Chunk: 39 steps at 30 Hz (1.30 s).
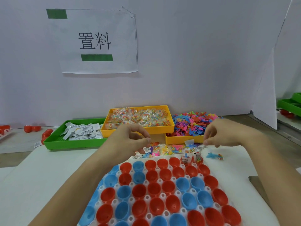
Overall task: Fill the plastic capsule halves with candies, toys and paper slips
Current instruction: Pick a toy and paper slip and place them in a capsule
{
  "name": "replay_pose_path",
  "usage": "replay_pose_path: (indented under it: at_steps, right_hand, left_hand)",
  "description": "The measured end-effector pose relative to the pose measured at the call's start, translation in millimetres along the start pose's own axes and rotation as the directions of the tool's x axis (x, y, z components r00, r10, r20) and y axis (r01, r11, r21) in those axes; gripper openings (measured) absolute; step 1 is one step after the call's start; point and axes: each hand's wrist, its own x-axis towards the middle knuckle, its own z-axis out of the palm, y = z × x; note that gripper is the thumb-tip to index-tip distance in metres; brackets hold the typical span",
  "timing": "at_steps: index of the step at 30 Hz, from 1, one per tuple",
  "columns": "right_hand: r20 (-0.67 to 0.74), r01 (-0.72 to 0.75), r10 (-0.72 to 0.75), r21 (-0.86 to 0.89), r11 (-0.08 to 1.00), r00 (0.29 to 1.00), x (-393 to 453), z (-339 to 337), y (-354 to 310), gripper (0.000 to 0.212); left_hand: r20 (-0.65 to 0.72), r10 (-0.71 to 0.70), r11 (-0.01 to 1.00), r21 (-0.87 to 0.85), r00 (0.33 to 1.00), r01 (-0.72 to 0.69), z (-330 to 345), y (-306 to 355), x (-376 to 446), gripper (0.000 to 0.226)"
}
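In the head view, the capsule halves [162, 190] are glossy red and blue plastic cups seated in a translucent white holder tray [164, 195] that lies on a white mat [48, 176] at the near edge of the bench [21, 141]. Every cup stands with its open mouth up and its rounded end down in a socket, so each long axis is upright. The far row shows seven cups; the total cannot be counted, because the tray runs out of view at the near edge. Red cups outnumber blue ones. Two red cups at the far right corner of the tray [192, 159] already hold a paper slip and small coloured pieces; the rest in view look empty. A loose pile of candy packets, toys and slips [169, 150] lies on the mat just beyond the tray's far edge, and a blue toy [211, 155] lies apart to its right. The left hand [130, 137] hovers over the left of that pile, thumb and fingers curled close in a narrow pinch; whether it holds anything cannot be told. The right hand [226, 132] pinches something small at its fingertips over the right of the pile. Three supply trays sit toward the far edge: a green tray of paper slips [53, 141], a yellow tray of candy packets [146, 128] and a yellow tray of flat toys [179, 140]. A paper sign [97, 41] hangs on the wall behind.
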Motion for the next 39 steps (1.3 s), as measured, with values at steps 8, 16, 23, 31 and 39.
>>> replay_pose_path:
  at_steps: [8,16,23,31,39]
  right_hand:
    - [0.138,-0.135,0.140,-0.042,0.990,0.980,7.0,18.8,21.4,0.023]
    - [0.129,-0.094,0.098,-0.038,0.995,0.987,11.2,21.2,20.3,0.021]
    - [-0.066,0.081,-0.074,0.096,0.992,0.995,3.3,-0.1,5.4,0.012]
    - [-0.143,0.433,-0.434,0.565,0.702,0.890,-17.3,2.0,-74.3,0.008]
    - [-0.150,0.451,-0.470,0.625,0.637,0.870,-17.9,13.1,-93.1,0.007]
  left_hand:
    - [0.012,-0.003,0.999,0.051,1.000,0.002,1.6,-3.5,1.5,0.004]
    - [0.022,-0.001,0.998,0.055,1.000,0.000,1.9,-4.0,1.6,0.003]
    - [0.032,0.011,0.999,0.048,0.999,-0.012,3.1,-1.3,0.0,0.003]
    - [0.052,0.097,0.993,-0.073,0.994,-0.093,11.2,2.2,-0.3,0.007]
    - [-0.058,0.209,0.971,-0.108,0.976,-0.214,7.2,1.2,2.9,0.008]
